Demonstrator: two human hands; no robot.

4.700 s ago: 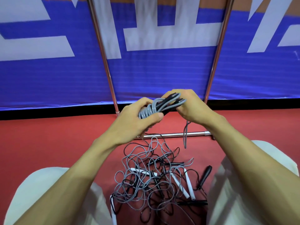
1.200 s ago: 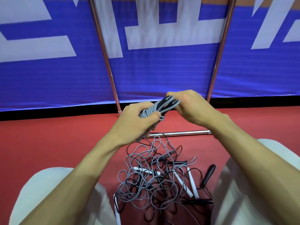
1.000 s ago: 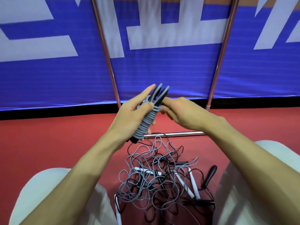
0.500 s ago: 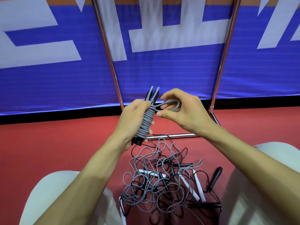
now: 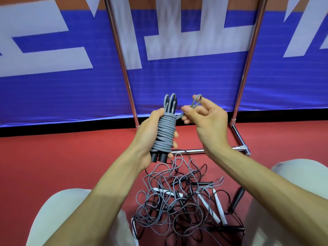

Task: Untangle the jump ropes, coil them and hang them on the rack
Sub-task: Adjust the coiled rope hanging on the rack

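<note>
My left hand point(image 5: 150, 134) grips a grey jump rope point(image 5: 164, 134) wound tightly round its two black handles, held upright in front of me. A free loop of that rope point(image 5: 196, 102) sticks out to the right, and my right hand point(image 5: 204, 118) pinches it between thumb and fingers. On the red floor between my knees lies a tangled pile of grey and black ropes point(image 5: 179, 201) with white and black handles. The metal rack point(image 5: 122, 68) stands just beyond; its top is out of frame.
The rack's second upright point(image 5: 248, 59) rises on the right and its low crossbar point(image 5: 193, 150) runs along the floor behind my hands. A blue and white banner point(image 5: 53, 86) closes off the back. My pale-trousered knees point(image 5: 71, 210) flank the pile.
The bundle turned from lying across my hands to standing upright in my left hand. My right hand drew a loop out of its top and lifted it to the right.
</note>
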